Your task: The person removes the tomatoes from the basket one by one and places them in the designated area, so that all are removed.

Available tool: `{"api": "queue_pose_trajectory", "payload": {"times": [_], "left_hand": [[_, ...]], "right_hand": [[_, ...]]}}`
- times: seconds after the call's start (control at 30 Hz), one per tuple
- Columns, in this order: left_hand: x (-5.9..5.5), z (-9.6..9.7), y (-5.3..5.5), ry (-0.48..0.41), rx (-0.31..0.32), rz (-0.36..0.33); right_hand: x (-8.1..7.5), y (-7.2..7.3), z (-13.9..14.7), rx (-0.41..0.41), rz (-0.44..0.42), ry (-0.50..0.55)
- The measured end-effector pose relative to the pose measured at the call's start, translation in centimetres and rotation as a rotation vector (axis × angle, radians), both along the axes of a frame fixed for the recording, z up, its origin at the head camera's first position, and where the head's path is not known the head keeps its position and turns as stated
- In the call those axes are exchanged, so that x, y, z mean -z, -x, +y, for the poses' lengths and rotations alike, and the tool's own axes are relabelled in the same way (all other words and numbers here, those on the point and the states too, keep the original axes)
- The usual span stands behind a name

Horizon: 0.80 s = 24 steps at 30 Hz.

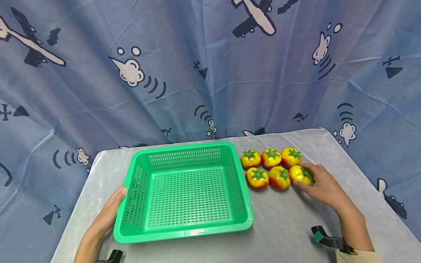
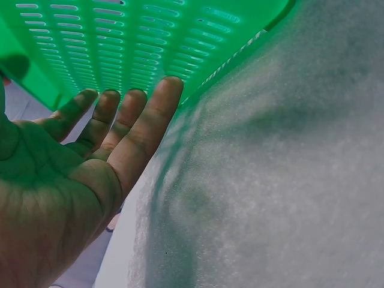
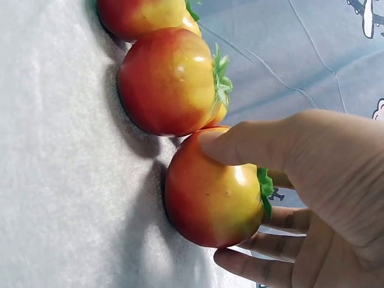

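A green plastic basket (image 1: 189,197) with slotted walls stands on the grey-white table, and nothing lies in it. My left hand (image 1: 110,210) is at its left side, thumb at the rim. In the left wrist view, the nearly straight fingers (image 2: 141,144) touch the slotted outer wall from below. To the basket's right, several red-and-yellow toy tomatoes with green leafy tops sit in two rows. My right hand (image 1: 323,186) holds the front row's rightmost tomato (image 3: 210,192), thumb on one side and fingers round the other. That tomato's leafy top tilts toward the palm. Its neighbour (image 3: 168,81) sits right beside it.
The back row of tomatoes (image 1: 271,157) stands just behind the front one. A blue curtain (image 1: 210,73) with an airplane print hangs behind the table (image 1: 283,226). Black straps with camera mounts (image 1: 332,240) are on the wrists.
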<state>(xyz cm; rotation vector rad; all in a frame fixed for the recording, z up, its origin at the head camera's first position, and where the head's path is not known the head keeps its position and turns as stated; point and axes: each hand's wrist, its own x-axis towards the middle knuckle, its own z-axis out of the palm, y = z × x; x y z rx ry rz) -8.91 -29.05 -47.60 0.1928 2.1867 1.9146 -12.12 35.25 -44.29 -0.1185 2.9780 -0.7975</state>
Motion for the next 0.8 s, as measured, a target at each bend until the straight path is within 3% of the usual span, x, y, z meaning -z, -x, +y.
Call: {"api": "queue_pose_trajectory", "payload": {"times": [0.43, 0.8], "left_hand": [[0.06, -0.33, 0.02, -0.046, 0.060, 0.015], [0.05, -0.31, -0.05, -0.032, 0.030, 0.007]], "right_hand": [[-0.10, 0.01, 0.01, 0.004, -0.033, -0.008], [-0.66, 0.10, -0.03, 0.034, -0.065, -0.066]]}}
